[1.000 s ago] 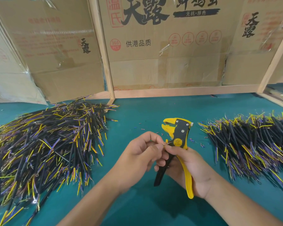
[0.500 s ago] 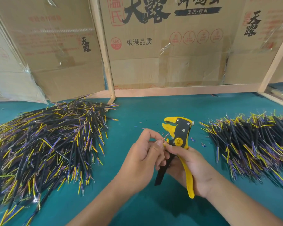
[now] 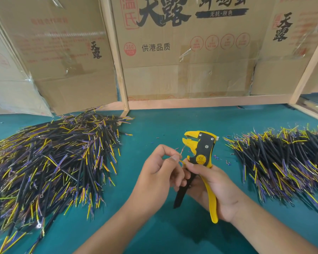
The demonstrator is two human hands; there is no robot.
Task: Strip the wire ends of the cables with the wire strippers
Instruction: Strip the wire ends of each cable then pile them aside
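Pinching one cable end between thumb and forefinger, the left hand [image 3: 160,173] holds it just in front of the mouth of the wire stripper [image 3: 200,154]. A short yellow wire [image 3: 182,162] bends out from the fingertips toward the tool, and a thin bare strand [image 3: 182,149] with a copper tint stands up just beside the yellow jaws. The rest of this cable is hidden inside the hand, so I cannot tell its length.

The right hand [image 3: 211,186] is closed around the stripper, with the yellow handle lying along the palm and the black handle between the fingers. The handles are apart and the jaws look open, with no wire clearly seated in them.

I judge that the step in hand is the placing of one wire end, between two strips: one conductor seems already bare and the yellow one seems to still have its insulation. The next move would call for guiding the yellow tip straight into the jaws to the correct depth, holding the cable steady, then squeezing the handles fully.

On the teal tabletop [image 3: 154,129], a large pile of black cables [image 3: 50,162] with yellow and purple wires lies to the left, and a second pile [image 3: 279,162] lies to the right. Small bits of cut insulation [image 3: 226,161] are scattered near the tool. Behind stand cardboard boxes [image 3: 187,52] in a wooden frame [image 3: 116,57].
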